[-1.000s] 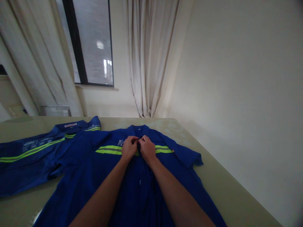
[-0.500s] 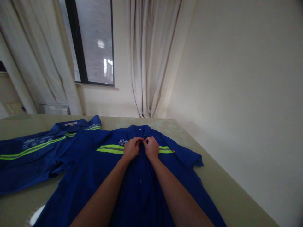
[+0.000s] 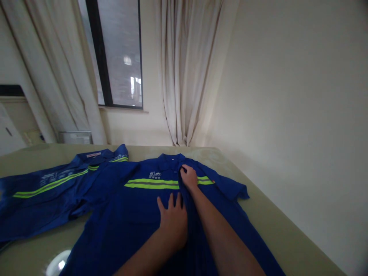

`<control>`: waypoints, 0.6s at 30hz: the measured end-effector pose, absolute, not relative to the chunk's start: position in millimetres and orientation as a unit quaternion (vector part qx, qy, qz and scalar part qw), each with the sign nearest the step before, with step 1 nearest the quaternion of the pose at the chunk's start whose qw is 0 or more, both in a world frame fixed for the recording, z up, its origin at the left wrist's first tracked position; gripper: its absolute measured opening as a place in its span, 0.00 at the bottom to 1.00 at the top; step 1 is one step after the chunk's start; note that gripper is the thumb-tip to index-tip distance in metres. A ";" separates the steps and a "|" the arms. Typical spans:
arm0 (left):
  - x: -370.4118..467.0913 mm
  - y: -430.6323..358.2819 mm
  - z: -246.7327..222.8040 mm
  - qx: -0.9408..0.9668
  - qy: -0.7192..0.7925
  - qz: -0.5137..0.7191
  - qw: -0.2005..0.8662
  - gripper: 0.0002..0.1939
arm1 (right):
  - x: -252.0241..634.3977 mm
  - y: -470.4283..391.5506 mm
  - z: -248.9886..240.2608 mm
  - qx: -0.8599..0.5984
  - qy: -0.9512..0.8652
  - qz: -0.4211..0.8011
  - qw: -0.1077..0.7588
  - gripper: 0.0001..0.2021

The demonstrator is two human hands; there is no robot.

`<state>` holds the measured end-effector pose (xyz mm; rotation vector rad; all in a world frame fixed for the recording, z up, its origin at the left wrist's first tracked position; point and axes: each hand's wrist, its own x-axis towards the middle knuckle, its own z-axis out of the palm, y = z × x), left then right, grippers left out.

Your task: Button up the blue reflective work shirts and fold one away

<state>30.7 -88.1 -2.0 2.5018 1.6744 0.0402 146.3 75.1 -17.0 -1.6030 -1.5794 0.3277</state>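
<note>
A blue short-sleeved work shirt (image 3: pixel 132 211) lies front up before me, with a yellow-green reflective band across the chest and white printing on its left side as I see it. Near the collar, my right hand (image 3: pixel 189 177) pinches the edge of the front opening and holds it a little raised. Lower down, my left hand (image 3: pixel 173 218) rests with fingers spread on the shirt front, close to the lifted edge. Its thumb is hidden.
A second blue work garment (image 3: pixel 57 191) with a matching band lies at the left, touching the shirt's sleeve. A white round object (image 3: pixel 58 263) sits near the front edge of the view. The pale table (image 3: pixel 276 230) meets a wall (image 3: pixel 301 115) on the right; curtains (image 3: pixel 184 76) hang behind.
My left hand has left the placket near the collar and moved down, its fingers now spread. My right hand has shifted slightly right with the front edge, lifting it. The view has shifted slightly.
</note>
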 end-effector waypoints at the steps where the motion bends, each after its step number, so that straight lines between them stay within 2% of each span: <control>1: 29.0 -101.4 -5.8 0.826 0.558 0.001 0.073 0.43 | 146.3 78.3 -16.3 -0.633 -0.635 0.137 0.421 0.13; 5: 17.2 -127.3 -17.3 0.839 0.534 0.016 0.102 0.38 | 149.1 92.5 -12.7 -0.598 -0.647 0.169 0.441 0.16; 11: 23.9 -98.5 -21.5 0.837 0.539 0.066 0.076 0.32 | 146.3 98.2 -4.2 -0.551 -0.642 0.243 0.475 0.22; 15: 29.0 -69.1 -20.4 0.838 0.537 0.075 0.058 0.30 | 150.1 67.6 15.5 -0.500 -0.653 0.267 0.503 0.20; 18: 25.3 -44.4 -14.4 0.841 0.530 0.086 0.063 0.32 | 169.4 15.5 28.4 -0.479 -0.708 0.232 0.464 0.18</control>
